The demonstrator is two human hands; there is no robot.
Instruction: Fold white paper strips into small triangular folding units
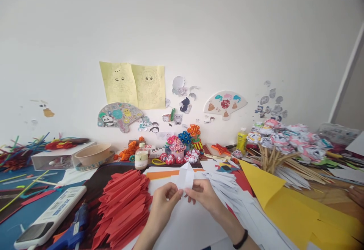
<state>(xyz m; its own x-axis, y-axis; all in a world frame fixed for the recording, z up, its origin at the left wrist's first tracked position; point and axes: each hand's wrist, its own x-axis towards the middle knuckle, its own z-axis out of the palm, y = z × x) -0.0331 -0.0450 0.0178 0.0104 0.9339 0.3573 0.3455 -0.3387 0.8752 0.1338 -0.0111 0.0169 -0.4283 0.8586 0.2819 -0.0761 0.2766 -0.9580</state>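
Observation:
A small folded white paper (186, 175) stands upright between my two hands, its pointed top up. My left hand (168, 197) pinches its lower left edge between thumb and fingers. On the lower right side my right hand (202, 195) is closed on the same paper, a black band round that wrist. Beneath my hands lies a large white sheet (190, 223). Left of them is a heap of folded red papers (125, 204); to the right, folded white papers (224, 185) are spread in a row.
Yellow sheets (295, 212) lie at the right, near another person's hand (356, 195). A blue glue gun (75, 227) and a power strip (51, 217) are at the left. Behind stand a bottle (141, 158), pipe-cleaner flowers (184, 138) and paper flowers on sticks (273, 143).

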